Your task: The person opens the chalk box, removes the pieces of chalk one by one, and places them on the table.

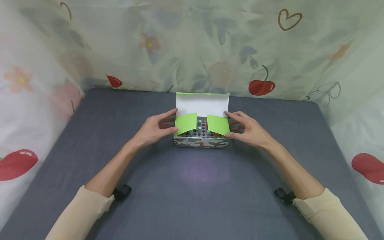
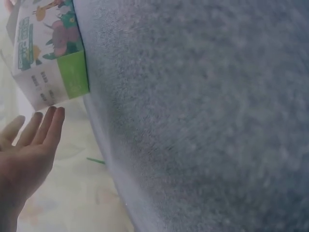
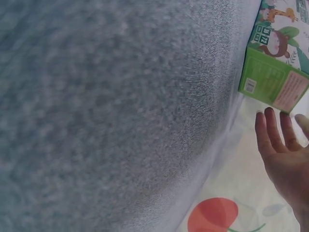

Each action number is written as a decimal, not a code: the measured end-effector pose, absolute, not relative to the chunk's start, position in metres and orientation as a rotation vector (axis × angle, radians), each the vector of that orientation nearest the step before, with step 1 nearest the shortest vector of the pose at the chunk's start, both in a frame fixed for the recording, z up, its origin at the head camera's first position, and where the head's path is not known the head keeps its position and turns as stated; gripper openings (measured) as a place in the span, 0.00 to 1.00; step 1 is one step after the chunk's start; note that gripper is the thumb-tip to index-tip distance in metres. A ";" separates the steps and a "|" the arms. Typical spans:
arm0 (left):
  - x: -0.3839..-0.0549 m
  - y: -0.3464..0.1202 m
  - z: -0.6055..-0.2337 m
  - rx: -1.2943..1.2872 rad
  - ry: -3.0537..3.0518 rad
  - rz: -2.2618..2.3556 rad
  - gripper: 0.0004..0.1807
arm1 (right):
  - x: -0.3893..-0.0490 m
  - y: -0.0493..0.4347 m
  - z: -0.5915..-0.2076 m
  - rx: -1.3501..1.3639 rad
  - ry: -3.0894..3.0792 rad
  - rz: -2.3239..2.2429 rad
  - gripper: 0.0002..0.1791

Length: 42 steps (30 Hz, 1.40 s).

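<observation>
A printed cardboard box (image 1: 201, 143) stands on the table with its white-lined lid (image 1: 202, 104) raised at the back. Two green side flaps, the left flap (image 1: 186, 123) and the right flap (image 1: 218, 125), slope inward over the opening. Between them shows a holed rack with several small capped sticks (image 1: 199, 128), too small to identify. My left hand (image 1: 153, 129) is at the box's left side, thumb by the flap edge. Mirroring it, my right hand (image 1: 249, 130) is at the right side. In both wrist views, the fingers of the left hand (image 2: 29, 159) and right hand (image 3: 287, 162) look extended.
A dark grey cloth covers the table (image 1: 198, 196). Behind and beside it hangs a pale curtain (image 1: 192, 50) printed with cherries, flowers and leaves. Black straps with small devices sit at both wrists, the left device (image 1: 122, 192) and the right device (image 1: 283, 196).
</observation>
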<state>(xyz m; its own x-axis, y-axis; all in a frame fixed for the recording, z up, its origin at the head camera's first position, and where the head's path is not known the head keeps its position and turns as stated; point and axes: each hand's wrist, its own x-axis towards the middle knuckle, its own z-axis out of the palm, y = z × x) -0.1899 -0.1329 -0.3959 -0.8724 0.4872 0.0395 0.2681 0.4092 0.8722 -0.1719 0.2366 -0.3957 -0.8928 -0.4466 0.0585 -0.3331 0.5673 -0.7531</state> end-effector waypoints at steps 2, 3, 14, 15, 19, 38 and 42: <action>-0.191 -0.131 -0.398 0.672 2.444 1.413 0.43 | -0.172 0.236 -0.395 -0.661 2.657 -1.217 0.44; -0.191 -0.130 -0.399 0.678 2.447 1.395 0.44 | -0.172 0.235 -0.395 -0.659 2.658 -1.208 0.44; -0.194 -0.125 -0.407 0.759 2.507 1.222 0.50 | -0.173 0.230 -0.396 -0.653 2.660 -1.134 0.44; -0.194 -0.125 -0.407 0.759 2.511 1.211 0.51 | -0.173 0.230 -0.396 -0.650 2.662 -1.131 0.44; -0.195 -0.122 -0.404 0.743 2.506 1.203 0.51 | -0.173 0.232 -0.398 -0.646 2.676 -1.109 0.44; -0.196 -0.119 -0.401 0.790 2.493 1.231 0.48 | -0.169 0.228 -0.399 -0.702 2.783 -0.903 0.45; -0.196 -0.119 -0.397 0.806 2.518 1.207 0.48 | -0.170 0.227 -0.399 -0.739 2.827 -0.855 0.44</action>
